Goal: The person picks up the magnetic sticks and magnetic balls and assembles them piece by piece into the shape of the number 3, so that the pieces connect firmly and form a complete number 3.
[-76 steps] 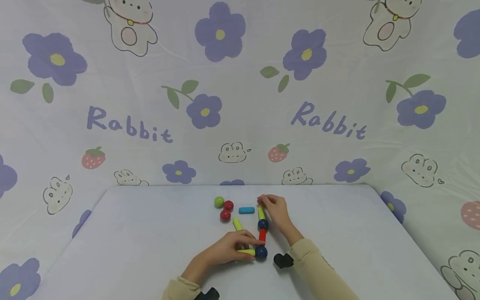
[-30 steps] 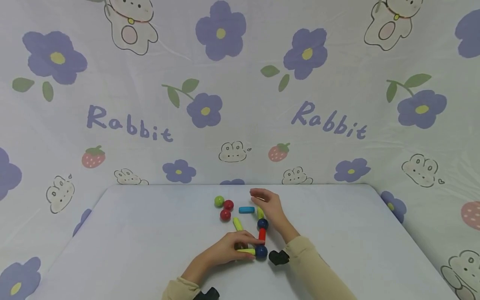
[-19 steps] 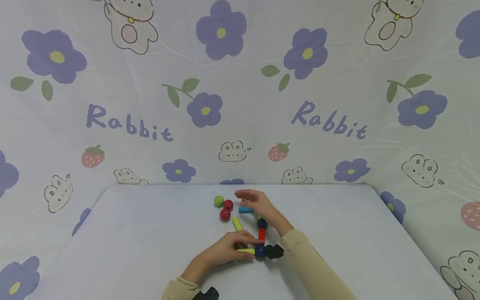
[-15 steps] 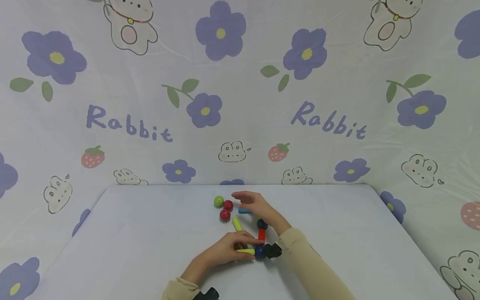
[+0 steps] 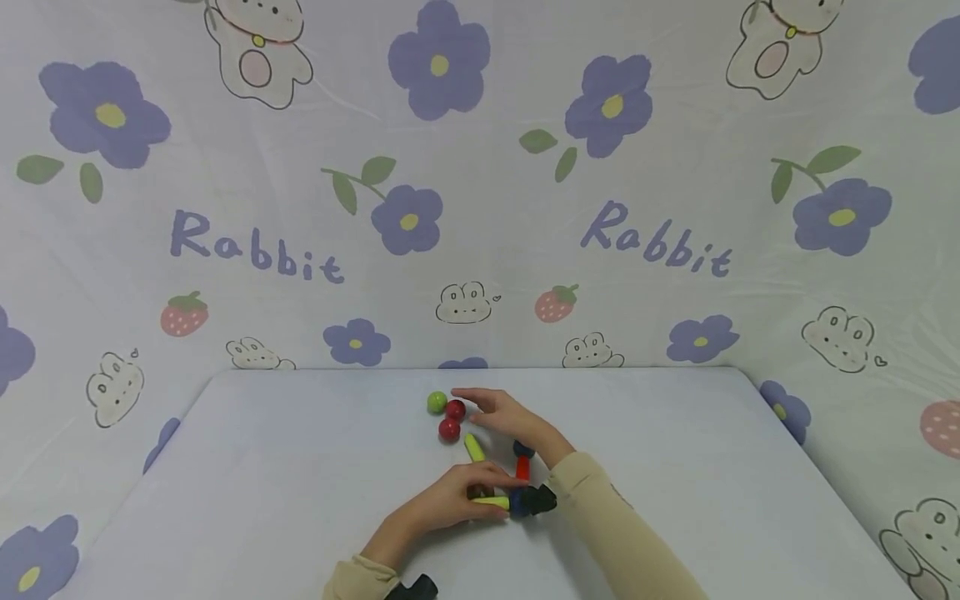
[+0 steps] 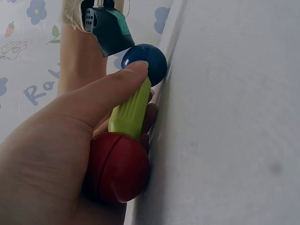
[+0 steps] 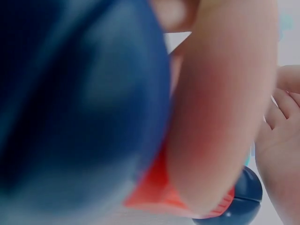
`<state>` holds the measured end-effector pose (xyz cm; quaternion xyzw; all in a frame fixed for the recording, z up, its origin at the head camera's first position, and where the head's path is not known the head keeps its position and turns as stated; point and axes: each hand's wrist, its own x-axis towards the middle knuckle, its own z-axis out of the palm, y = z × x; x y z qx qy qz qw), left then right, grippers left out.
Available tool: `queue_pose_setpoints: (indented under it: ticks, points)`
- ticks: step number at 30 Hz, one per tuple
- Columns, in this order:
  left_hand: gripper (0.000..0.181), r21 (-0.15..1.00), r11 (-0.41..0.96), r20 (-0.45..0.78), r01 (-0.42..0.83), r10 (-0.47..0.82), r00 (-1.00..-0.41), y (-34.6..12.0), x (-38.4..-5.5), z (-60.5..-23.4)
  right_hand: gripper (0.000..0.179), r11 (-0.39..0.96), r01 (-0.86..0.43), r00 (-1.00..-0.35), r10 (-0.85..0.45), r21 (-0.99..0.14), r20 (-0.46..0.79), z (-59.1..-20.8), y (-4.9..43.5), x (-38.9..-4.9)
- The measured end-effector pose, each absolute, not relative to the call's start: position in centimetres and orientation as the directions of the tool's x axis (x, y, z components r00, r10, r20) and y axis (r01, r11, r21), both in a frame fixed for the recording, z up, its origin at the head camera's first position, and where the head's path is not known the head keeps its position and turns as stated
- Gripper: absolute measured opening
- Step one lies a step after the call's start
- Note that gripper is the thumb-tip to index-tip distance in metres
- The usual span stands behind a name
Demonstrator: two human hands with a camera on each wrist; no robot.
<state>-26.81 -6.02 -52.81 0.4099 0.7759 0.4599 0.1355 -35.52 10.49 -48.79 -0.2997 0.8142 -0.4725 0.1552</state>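
My left hand [image 5: 453,497] grips a yellow-green stick [image 6: 130,112] with a blue ball [image 6: 149,63] at one end and a dark red ball [image 6: 118,166] at the other. One of its fingers lies against the red stick [image 5: 522,468], which runs from that blue ball to a second blue ball [image 7: 247,192]. Another yellow-green stick [image 5: 474,447] points away from beneath the left hand. My right hand [image 5: 510,417] reaches over the far end with fingers extended, fingertips beside a loose red ball [image 5: 455,409]. It hides the light-blue stick and the far yellow-green stick.
A second loose red ball [image 5: 449,430] and a green ball [image 5: 437,402] lie by the right fingertips on the white table [image 5: 300,467]. A black wrist camera [image 5: 538,500] overlaps the near blue ball. A patterned cloth [image 5: 480,167] stands behind the table.
My right hand has left the end of the far yellow-green stick and moved left over the light-blue stick to the loose balls. The left hand keeps its grip in place.
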Motion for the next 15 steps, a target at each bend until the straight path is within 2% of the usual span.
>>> queue_pose_setpoints:
  ticks: [6,15]
  points:
    - [0.043,0.831,0.227,0.177,0.508,0.759,-0.627,-6.02,-26.75,-52.74,0.052,0.453,-0.387,-0.774,-0.633,-0.803,0.015,-48.30,10.10,-35.26]
    - [0.043,0.830,0.235,0.178,0.506,0.747,-0.640,-5.81,-26.62,-52.74,0.045,0.462,-0.388,-0.780,-0.625,-0.798,0.017,-48.20,9.91,-35.27]
